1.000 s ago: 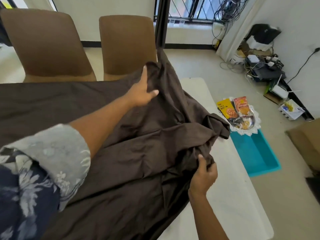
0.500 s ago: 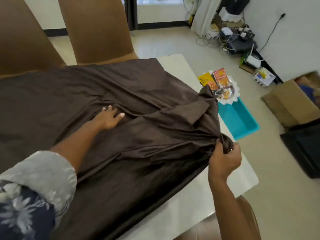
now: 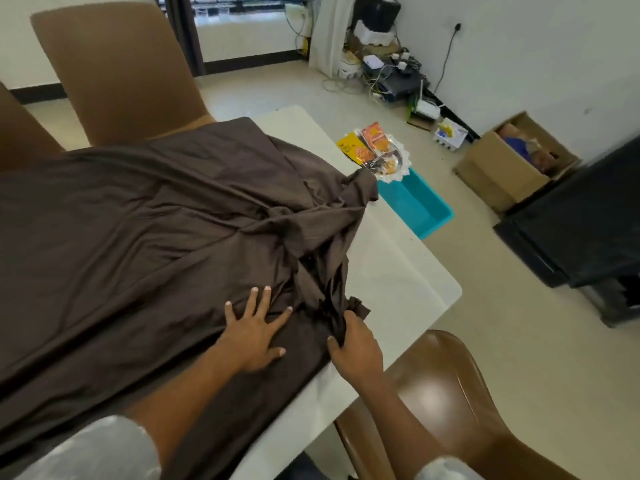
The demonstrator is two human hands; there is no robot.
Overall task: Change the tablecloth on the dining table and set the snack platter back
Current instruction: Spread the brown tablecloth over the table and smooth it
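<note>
Your left hand (image 3: 254,336) is lying flat on the brown tablecloth (image 3: 138,244), fingers spread apart and pressing the fabric against the table (image 3: 398,282). Your right hand (image 3: 353,348) is sitting just beside it, fingers closed around a bunched, twisted fold of the cloth near the table's near edge.

The cloth is covering the left and middle of the top, but it is lying rumpled and gathered — a ridge of folds is running from your right hand up toward the far right corner of the fabric. The whole right end of the white tabletop is showing bare, and so is a strip along the near edge under your right wrist.

The snack platter (image 3: 381,157) is resting on the floor past the table's right side, packets piled on it, touching the far end of a teal tray (image 3: 419,206).

A brown chair (image 3: 446,403) is standing tight against the near right corner, right under your right forearm. Two more chairs (image 3: 117,71) are lining the far side. Beyond the tray the floor is lying open as far as a cardboard box (image 3: 512,168) and a tangle of cables (image 3: 391,71) by the wall.
</note>
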